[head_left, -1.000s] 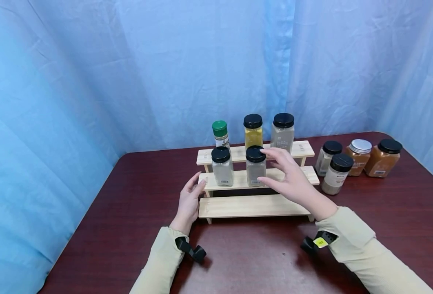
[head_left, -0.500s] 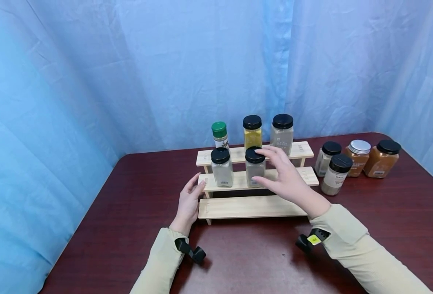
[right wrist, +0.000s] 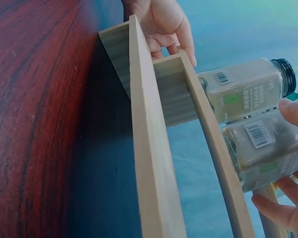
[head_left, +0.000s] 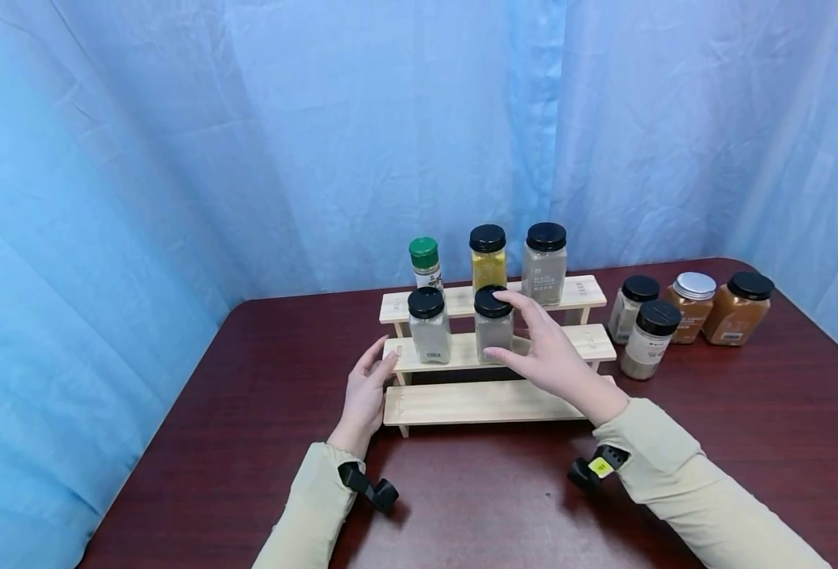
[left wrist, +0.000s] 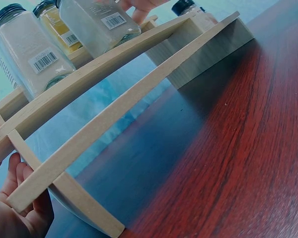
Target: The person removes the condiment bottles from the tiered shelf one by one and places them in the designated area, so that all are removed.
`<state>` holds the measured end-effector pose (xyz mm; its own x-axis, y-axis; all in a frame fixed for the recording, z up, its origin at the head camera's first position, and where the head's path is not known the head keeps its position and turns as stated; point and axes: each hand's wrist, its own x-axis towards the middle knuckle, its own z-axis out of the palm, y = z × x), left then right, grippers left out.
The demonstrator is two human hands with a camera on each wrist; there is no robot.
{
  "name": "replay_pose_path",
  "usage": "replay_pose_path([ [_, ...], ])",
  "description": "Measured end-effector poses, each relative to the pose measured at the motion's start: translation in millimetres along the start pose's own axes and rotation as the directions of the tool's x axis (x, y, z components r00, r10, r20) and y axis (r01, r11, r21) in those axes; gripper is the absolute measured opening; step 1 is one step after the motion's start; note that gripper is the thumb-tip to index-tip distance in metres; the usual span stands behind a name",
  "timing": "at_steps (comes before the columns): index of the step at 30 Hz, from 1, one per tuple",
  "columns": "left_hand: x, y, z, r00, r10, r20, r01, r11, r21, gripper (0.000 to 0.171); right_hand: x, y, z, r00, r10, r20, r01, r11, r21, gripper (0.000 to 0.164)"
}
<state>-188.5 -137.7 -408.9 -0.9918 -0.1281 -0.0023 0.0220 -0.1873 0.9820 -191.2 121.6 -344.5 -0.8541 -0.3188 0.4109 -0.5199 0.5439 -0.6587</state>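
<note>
The hands work apart. The left hand (head_left: pixel 366 397) grips the wooden rack (head_left: pixel 482 401) by its left end, presumably steadying it; the right hand (head_left: pixel 552 359) curls round the grey jar (head_left: pixel 492 333), upright on the middle tier (head_left: pixel 463 349), apparently for alignment.

- Stepped rack (head_left: pixel 482 401): on worktop (head_left: pixel 248 395).
- Rear tier (head_left: pixel 584 292), 12 o'clock: three containers (head_left: pixel 489 270) in a row.
- Middle tier (head_left: pixel 589 344): first jar (head_left: pixel 430 338); second jar (head_left: pixel 491 330) at its 3 o'clock.
- Worktop, rack's 3 o'clock: four further jars (head_left: pixel 646 350), grouped together.
</note>
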Motion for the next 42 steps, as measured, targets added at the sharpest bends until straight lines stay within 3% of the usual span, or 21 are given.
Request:
replay_pose_path([
  [22,0.8,0.8,0.3,1.000,-0.011,0.001,0.011,1.000,0.010,0.051,-1.3,5.9,5.4,0.998,-0.045,-0.048,0.045,0.999,0.012,0.073],
  [35,0.8,2.0,-0.2,1.000,-0.017,-0.006,0.017,1.000,0.010,0.049,-3.2,5.6,10.5,0.971,-0.182,-0.152,0.189,0.981,0.037,0.070],
  [42,-0.4,1.7,0.2,1.000,-0.016,0.000,0.016,0.999,0.032,0.051,-6.4,7.1,12.0,0.963,-0.208,-0.171,0.214,0.977,0.015,0.070],
])
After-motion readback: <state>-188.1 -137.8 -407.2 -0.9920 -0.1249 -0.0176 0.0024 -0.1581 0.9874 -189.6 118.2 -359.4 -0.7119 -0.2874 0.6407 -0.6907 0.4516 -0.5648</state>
